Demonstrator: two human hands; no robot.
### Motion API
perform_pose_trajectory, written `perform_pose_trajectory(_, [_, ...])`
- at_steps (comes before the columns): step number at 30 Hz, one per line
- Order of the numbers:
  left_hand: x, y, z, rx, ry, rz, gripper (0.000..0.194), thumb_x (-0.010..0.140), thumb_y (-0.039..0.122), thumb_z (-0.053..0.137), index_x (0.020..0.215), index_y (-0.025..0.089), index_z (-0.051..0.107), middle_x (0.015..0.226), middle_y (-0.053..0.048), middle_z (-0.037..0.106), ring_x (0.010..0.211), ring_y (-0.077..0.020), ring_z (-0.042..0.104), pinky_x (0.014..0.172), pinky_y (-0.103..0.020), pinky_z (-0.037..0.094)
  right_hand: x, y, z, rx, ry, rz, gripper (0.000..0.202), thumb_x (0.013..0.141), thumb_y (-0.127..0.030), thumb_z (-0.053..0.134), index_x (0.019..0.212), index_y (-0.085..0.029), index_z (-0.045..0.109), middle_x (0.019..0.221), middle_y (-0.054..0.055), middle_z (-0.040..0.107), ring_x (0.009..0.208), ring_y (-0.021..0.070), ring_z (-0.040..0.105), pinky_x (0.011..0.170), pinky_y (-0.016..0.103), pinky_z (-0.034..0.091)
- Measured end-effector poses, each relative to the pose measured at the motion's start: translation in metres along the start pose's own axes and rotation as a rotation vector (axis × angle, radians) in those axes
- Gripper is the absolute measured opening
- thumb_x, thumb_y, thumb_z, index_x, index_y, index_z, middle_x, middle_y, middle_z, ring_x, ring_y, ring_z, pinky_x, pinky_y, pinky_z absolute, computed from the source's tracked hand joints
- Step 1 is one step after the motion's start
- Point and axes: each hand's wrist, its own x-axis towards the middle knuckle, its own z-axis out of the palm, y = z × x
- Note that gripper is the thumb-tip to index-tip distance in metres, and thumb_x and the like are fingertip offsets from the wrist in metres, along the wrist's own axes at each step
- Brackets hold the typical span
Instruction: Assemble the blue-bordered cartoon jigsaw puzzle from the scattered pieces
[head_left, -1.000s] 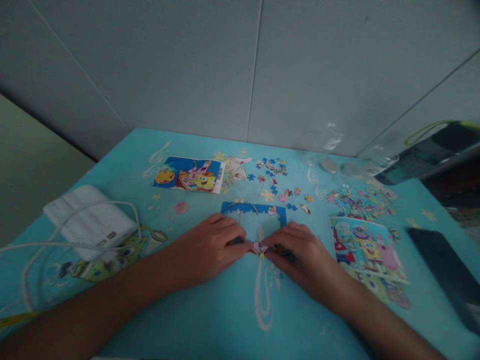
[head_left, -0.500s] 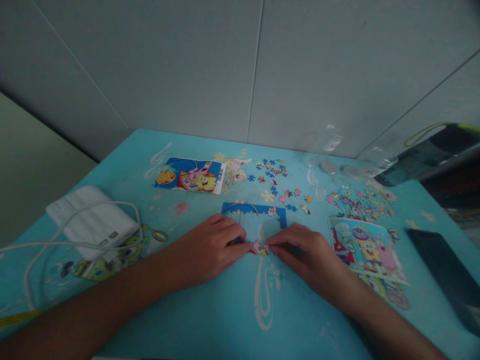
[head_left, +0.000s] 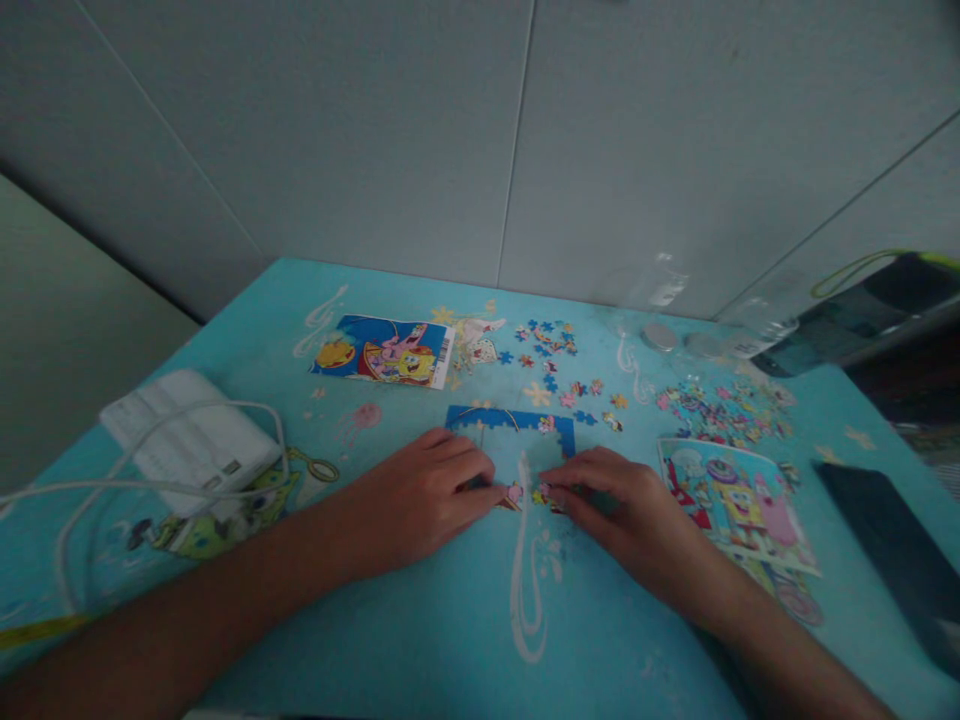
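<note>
The left hand (head_left: 431,500) touched a pink-and-brown piece (head_left: 514,493), but its grip was too hidden to tell; the right hand (head_left: 611,495) pinched a yellow-and-pink piece (head_left: 540,495). A gap had opened between these since half a second before. Just past, on the table (head_left: 360,640), hands partly hid the blue puzzle border (head_left: 495,414); loose pieces (head_left: 550,337) lay beyond

At left, a white cable (head_left: 105,484) loops over a boxy white device (head_left: 191,440); at right, a dark bottle (head_left: 847,322) with a yellow-green strap (head_left: 847,274) is beyond a flat dark slab (head_left: 889,550).
</note>
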Motion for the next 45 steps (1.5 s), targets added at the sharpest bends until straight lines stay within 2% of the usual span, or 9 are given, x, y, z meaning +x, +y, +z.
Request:
perform_pose_trajectory(23, [0.000,0.000,-0.001,0.013,-0.002,0.002,0.024,0.107,0.023,0.045,0.126,0.024,0.060,0.104,-0.003,0.060,0.097,-0.0192,0.055,0.086,-0.038,0.037,-0.001,0.002,0.004,-0.091,0.022,0.069,0.017,0.094,-0.021,0.065,0.105,-0.027,0.077,0.096,0.002,0.075,0.087,0.0181,0.067,0.080,0.032,0.052])
perform_pose_trajectory(27, [-0.001,-0.001,0.000,0.026,-0.020,-0.002,0.024,0.107,0.024,0.045,0.125,0.024,0.060,0.104,-0.003,0.060,0.097,-0.0195,0.054,0.086,-0.038,0.037,-0.001,0.000,0.005,-0.122,0.021,0.065,0.017,0.094,-0.019,0.065,0.104,-0.026,0.078,0.092,0.003,0.074,0.086,0.0190,0.066,0.078,0.033,0.052])
perform_pose_trajectory(34, [0.001,0.000,-0.002,0.018,0.019,0.010,0.024,0.107,0.022,0.044,0.123,0.022,0.062,0.103,-0.003,0.060,0.096,-0.0191,0.054,0.086,-0.038,0.037,-0.001,0.002,0.006,-0.161,0.034,0.037,0.012,0.094,-0.024,0.066,0.101,-0.025,0.076,0.092,0.003,0.070,0.090,0.0193,0.064,0.082,0.033,0.050])
perform_pose_trajectory(40, [0.000,-0.001,0.000,0.027,0.013,-0.003,0.023,0.106,0.024,0.047,0.124,0.024,0.061,0.102,-0.003,0.060,0.094,-0.0191,0.054,0.085,-0.037,0.038,-0.001,0.001,0.009,-0.184,-0.014,0.001,0.015,0.095,-0.025,0.064,0.107,-0.027,0.074,0.097,0.004,0.066,0.091,0.0189,0.062,0.084,0.034,0.050])
perform_pose_trajectory(45, [0.002,0.000,0.000,0.016,0.045,0.002,0.022,0.106,0.022,0.046,0.119,0.022,0.064,0.102,-0.004,0.060,0.094,-0.0195,0.054,0.084,-0.037,0.040,-0.001,0.000,0.010,-0.177,-0.016,0.040,0.008,0.094,-0.024,0.065,0.096,-0.026,0.073,0.095,0.004,0.064,0.092,0.0194,0.061,0.086,0.035,0.049])
